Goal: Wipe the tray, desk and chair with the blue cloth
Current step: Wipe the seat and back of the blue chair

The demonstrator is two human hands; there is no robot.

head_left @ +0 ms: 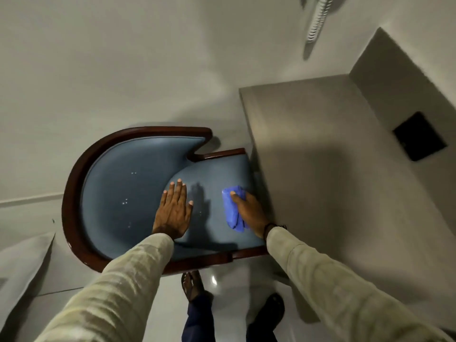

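Note:
A chair point(128, 193) with blue padding and a dark curved wooden frame stands below me, its seat toward the right. My left hand point(174, 209) lies flat on the seat, fingers spread, holding nothing. My right hand point(249, 211) presses a folded blue cloth point(232, 208) onto the right part of the seat, close to the desk edge. The grey desk point(320, 156) fills the right side. No tray is in view.
A black square insert point(419, 137) sits in the desk near its back right. A pale wall rises behind the chair, with a ribbed hose point(317, 19) hanging at top right. My feet point(195, 285) stand on glossy floor tiles just in front of the chair.

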